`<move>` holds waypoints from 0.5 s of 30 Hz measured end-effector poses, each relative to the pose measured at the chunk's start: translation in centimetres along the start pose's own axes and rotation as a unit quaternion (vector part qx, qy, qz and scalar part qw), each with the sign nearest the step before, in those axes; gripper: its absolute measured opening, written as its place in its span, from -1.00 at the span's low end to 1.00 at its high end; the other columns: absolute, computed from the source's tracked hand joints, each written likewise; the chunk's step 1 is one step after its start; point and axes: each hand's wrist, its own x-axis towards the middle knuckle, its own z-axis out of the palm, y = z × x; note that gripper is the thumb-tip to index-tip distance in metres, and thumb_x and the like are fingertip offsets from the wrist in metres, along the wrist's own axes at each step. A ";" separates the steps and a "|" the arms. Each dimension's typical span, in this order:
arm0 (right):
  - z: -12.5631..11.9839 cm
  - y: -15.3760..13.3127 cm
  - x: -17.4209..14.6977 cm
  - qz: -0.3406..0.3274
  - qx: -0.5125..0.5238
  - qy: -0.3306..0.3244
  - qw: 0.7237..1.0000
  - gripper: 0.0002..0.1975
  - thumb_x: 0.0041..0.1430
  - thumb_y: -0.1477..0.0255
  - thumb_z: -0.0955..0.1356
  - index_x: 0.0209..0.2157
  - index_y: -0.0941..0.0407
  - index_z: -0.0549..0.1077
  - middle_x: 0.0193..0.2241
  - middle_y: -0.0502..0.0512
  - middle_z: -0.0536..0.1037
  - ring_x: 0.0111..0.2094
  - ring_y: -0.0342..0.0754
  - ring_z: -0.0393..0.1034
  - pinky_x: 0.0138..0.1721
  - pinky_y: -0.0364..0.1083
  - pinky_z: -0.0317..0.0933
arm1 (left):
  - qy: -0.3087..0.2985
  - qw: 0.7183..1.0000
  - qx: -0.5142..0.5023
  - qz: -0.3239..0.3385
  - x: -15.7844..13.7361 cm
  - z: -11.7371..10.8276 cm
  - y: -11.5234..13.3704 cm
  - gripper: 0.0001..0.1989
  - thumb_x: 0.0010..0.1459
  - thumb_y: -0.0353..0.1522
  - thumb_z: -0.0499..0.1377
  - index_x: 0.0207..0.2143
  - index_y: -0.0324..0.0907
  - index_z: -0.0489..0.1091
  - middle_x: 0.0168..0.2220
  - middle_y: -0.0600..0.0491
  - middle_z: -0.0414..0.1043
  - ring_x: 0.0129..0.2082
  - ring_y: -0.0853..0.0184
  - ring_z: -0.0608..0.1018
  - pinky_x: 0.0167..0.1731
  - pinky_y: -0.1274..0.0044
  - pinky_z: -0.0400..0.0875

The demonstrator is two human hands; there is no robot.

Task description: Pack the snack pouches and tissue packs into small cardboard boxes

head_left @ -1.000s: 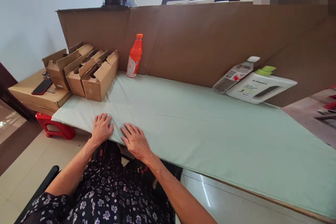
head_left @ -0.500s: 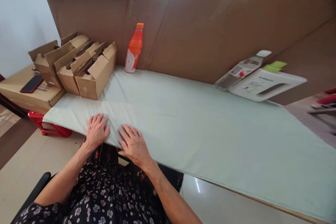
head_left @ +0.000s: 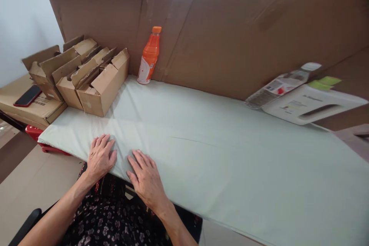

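My left hand point(head_left: 100, 157) lies flat near the front edge of the cloth-covered table point(head_left: 196, 169), fingers stretched out and nothing in them. A short way to its right, my right hand point(head_left: 146, 177) rests palm down on the same pale cloth, fingers apart and holding nothing. Beyond the left hand stand several open cardboard boxes point(head_left: 100, 92) in a row. Farther back, an orange drink bottle point(head_left: 149, 55) stands by the cardboard panel point(head_left: 230, 38).
At the right, a clear plastic bottle point(head_left: 281, 88) and a white jug with a green cap point(head_left: 314, 103) stand against the panel. A phone point(head_left: 28, 96) lies on a flat cardboard box point(head_left: 43, 112) at the left. A red stool point(head_left: 34, 132) shows under the table corner.
The view has shifted a little, so the table and the things on it appear lower, with the jug farther right. Both hands stay resting on the cloth.
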 end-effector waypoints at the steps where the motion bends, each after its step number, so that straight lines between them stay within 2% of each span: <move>1: 0.0 0.0 -0.1 0.002 0.004 0.004 1.000 -0.59 0.37 0.40 0.26 0.20 0.10 0.44 0.30 0.21 0.37 0.33 0.14 0.19 0.30 0.20 0.12 | 0.002 1.000 -0.003 0.000 0.0 0.0 0.0 -0.68 0.24 -0.35 0.12 0.02 -0.10 0.48 0.18 -0.14 0.46 0.24 0.00 0.42 0.29 0.10 0.24; 7: 0.5 0.6 -0.7 -0.026 0.009 0.042 0.999 -0.60 0.35 0.44 0.25 0.16 0.09 0.46 0.28 0.19 0.41 0.29 0.14 0.25 0.25 0.19 0.20 | 0.025 0.999 -0.031 0.002 -0.4 0.1 0.3 -0.69 0.21 -0.38 0.15 0.00 -0.11 0.50 0.15 -0.15 0.49 0.22 -0.03 0.46 0.26 0.04 0.29; 9: 0.8 1.1 -1.0 -0.050 0.001 0.064 0.997 -0.60 0.35 0.44 0.24 0.16 0.08 0.46 0.26 0.19 0.43 0.27 0.13 0.29 0.21 0.18 0.24 | 0.038 0.998 -0.051 0.012 -0.2 -0.2 0.1 -0.73 0.19 -0.39 0.16 -0.07 -0.08 0.53 0.09 -0.11 0.53 0.16 0.03 0.51 0.21 0.12 0.39; 12: 1.2 2.0 -1.3 -0.089 -0.004 0.104 0.991 -0.61 0.36 0.40 0.25 0.16 0.06 0.44 0.24 0.17 0.46 0.24 0.14 0.34 0.13 0.17 0.30 | 0.082 0.994 -0.077 0.011 1.0 -1.6 -0.8 -0.75 0.21 -0.42 0.15 -0.09 -0.08 0.53 0.07 -0.09 0.54 0.13 0.12 0.54 0.11 0.26 0.52; 15: 1.6 2.9 -1.6 -0.121 -0.003 0.117 0.986 -0.62 0.35 0.36 0.29 0.16 0.02 0.44 0.22 0.14 0.48 0.23 0.15 0.37 0.07 0.15 0.36 | 0.150 0.985 -0.085 -0.016 3.6 -3.9 -2.3 -0.70 0.26 -0.42 0.11 0.02 -0.12 0.46 0.15 -0.15 0.45 0.17 0.11 0.50 0.12 0.21 0.50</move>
